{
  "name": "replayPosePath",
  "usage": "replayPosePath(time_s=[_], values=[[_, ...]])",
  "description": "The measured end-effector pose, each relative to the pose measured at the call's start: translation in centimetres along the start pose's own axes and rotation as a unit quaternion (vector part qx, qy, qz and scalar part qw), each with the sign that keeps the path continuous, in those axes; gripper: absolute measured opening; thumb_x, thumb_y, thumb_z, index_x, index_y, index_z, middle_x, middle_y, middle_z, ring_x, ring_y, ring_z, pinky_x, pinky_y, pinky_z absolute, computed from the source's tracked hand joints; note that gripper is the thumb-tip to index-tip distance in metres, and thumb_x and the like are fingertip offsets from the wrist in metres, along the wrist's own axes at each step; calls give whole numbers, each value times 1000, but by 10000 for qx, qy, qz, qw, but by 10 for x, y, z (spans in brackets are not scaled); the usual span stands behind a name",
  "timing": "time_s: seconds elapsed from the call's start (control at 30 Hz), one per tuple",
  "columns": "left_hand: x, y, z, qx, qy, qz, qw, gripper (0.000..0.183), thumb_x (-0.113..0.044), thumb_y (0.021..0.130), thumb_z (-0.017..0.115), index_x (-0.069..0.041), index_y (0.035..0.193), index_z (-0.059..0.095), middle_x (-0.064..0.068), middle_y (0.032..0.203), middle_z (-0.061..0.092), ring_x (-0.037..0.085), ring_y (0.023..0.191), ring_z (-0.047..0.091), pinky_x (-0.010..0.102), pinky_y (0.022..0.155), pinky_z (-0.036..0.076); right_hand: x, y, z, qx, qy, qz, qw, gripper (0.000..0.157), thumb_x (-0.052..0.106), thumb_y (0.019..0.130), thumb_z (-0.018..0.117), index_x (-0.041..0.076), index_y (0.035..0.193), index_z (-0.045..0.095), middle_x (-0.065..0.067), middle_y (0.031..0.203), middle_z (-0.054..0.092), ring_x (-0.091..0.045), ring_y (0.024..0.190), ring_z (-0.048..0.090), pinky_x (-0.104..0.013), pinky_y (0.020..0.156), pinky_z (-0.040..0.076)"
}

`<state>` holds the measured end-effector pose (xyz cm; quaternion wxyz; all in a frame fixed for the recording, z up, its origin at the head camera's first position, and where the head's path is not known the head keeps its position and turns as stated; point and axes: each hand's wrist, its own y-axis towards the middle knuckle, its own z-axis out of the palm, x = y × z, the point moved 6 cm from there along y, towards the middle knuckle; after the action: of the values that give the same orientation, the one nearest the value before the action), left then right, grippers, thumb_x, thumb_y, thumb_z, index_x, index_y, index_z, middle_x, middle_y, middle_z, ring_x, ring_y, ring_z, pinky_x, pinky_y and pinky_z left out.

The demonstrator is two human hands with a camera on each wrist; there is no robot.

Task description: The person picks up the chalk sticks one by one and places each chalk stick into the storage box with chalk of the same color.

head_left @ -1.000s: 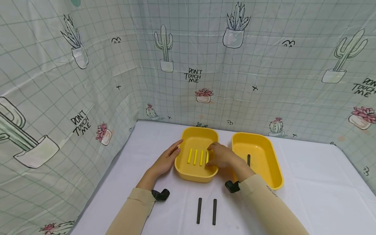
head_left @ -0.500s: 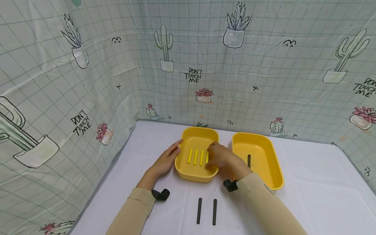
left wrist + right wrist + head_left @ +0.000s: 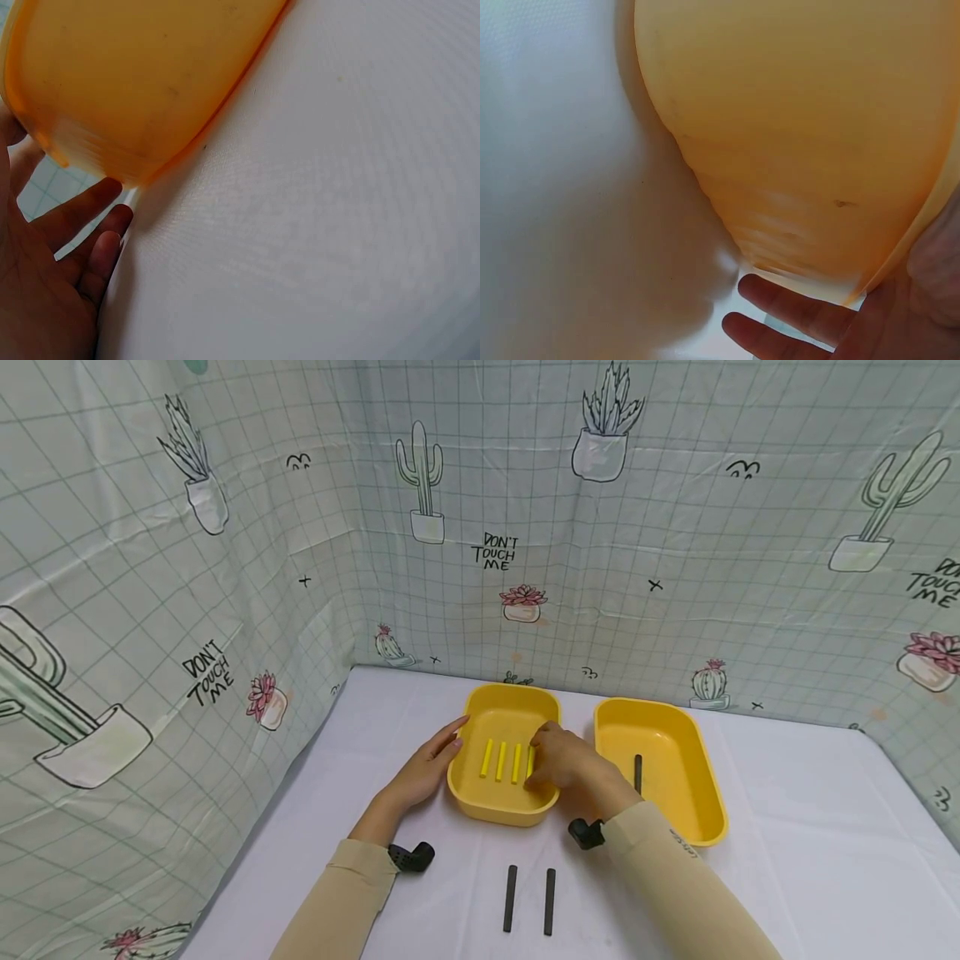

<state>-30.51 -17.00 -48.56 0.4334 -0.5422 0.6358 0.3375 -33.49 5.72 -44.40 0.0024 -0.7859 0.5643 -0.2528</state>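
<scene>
Several yellow sticks [image 3: 500,762] lie roughly parallel inside the left yellow tray [image 3: 498,703]. My right hand [image 3: 566,758] reaches over this tray's right rim, its thumb and fingertips at the two ends of the rightmost yellow stick [image 3: 531,760], pinching it; the fingers partly hide it. My left hand [image 3: 420,772] rests against the left side of the same tray, fingers fairly straight. In the left wrist view, the left hand [image 3: 52,262] has its fingers by the tray's outer wall [image 3: 135,82]. Two fingers of the right hand [image 3: 885,322] show outside the tray wall [image 3: 802,127] in the right wrist view.
A second yellow tray [image 3: 697,777] stands to the right, holding a black stick [image 3: 638,772] partly hidden by the right arm. Nearer on the white table [image 3: 810,827] lie a black stick [image 3: 510,898] and another black stick [image 3: 550,902]. Patterned cloth [image 3: 630,552] hangs behind.
My right wrist has shifted slightly left, its fingertips staying on the rightmost yellow stick. The left hand and both trays hold their places.
</scene>
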Motion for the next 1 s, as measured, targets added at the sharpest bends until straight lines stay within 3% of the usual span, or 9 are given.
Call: replayPosePath(time_s=[0.7, 1.0], values=[[0, 2, -2, -22, 0, 54, 10000, 45, -49, 110, 44, -50, 155, 40, -4, 169, 34, 28, 158, 30, 59, 129, 21, 1, 1, 0, -108, 178, 187, 9996, 75, 31, 82, 89, 8, 146, 57, -14, 156, 44, -33, 132, 50, -50, 119, 43], [0, 0, -1, -87, 47, 6, 10000, 45, -47, 110, 43, -49, 155, 40, -2, 169, 35, 30, 158, 31, 61, 128, 21, 3, -6, -4, -798, -284, -130, 9963, 70, 39, 85, 85, 13, 145, 59, -14, 149, 52, -35, 128, 52, -53, 110, 49]])
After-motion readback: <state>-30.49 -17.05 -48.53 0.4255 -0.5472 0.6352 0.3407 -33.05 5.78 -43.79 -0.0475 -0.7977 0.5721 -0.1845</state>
